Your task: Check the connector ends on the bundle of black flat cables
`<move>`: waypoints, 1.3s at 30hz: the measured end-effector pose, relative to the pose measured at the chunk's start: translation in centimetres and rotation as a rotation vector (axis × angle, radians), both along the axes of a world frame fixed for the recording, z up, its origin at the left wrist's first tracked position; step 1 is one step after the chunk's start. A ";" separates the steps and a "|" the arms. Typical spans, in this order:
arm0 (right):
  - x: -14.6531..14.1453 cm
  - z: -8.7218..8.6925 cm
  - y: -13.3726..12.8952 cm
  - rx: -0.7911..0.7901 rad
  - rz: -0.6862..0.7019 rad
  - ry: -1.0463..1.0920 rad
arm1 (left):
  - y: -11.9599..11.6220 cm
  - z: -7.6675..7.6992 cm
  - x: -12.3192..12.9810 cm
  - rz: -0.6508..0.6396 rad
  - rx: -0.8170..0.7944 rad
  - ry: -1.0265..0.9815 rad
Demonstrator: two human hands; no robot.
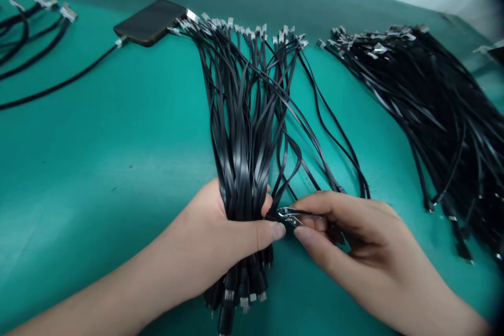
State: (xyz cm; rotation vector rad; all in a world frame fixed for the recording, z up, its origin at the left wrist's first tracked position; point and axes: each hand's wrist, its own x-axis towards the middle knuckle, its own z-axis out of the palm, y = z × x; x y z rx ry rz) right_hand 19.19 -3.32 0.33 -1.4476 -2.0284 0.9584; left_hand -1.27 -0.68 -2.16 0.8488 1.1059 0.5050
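My left hand (pixel 236 231) is wrapped round a thick bundle of flat black USB cables (pixel 242 131), its thumb across the front. Silver plugs fan out at the far end of the bundle, and black-sleeved connectors (pixel 244 286) hang below the hand. Between the thumb and fingers of my right hand (pixel 350 241) is a small shiny metal tool, which looks like nail clippers (pixel 290 216). Its tip meets a cable's dark sleeve (pixel 271 215) just beside my left thumb. The right hand's lower fingers are curled and partly hidden.
A dark phone (pixel 151 22) lies at the back left, with a cable plugged into it. At the right is a large heap of black cables (pixel 441 94). More cables (pixel 35 37) curve in from the left edge. All lie on a green mat (pixel 98 168).
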 end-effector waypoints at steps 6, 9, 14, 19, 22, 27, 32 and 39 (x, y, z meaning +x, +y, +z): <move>-0.3 0.3 0.0 -0.034 -0.004 -0.032 | 0.1 0.6 0.1 -0.008 -0.007 -0.019; -0.3 0.5 0.0 -0.034 0.000 -0.049 | 0.1 0.8 0.1 -0.030 -0.013 -0.020; -0.3 0.5 0.0 -0.008 0.031 -0.049 | 0.2 0.8 0.2 -0.023 -0.021 -0.023; 0.3 0.6 -0.2 0.131 -0.068 -0.037 | 0.4 0.7 0.1 -0.040 -0.013 -0.014; 1.0 0.8 -0.2 0.291 -0.179 0.044 | 0.4 0.6 -0.1 -0.090 0.009 -0.030; 1.2 1.2 -0.1 0.346 -0.021 0.083 | 0.1 0.4 -0.1 0.024 -0.008 -0.156; 0.8 1.1 -0.2 0.176 0.341 -0.013 | -0.2 0.4 -0.2 0.169 -0.067 -0.218; 0.7 0.6 0.3 0.250 0.490 -0.111 | -0.2 0.8 -0.2 0.177 -0.025 -0.233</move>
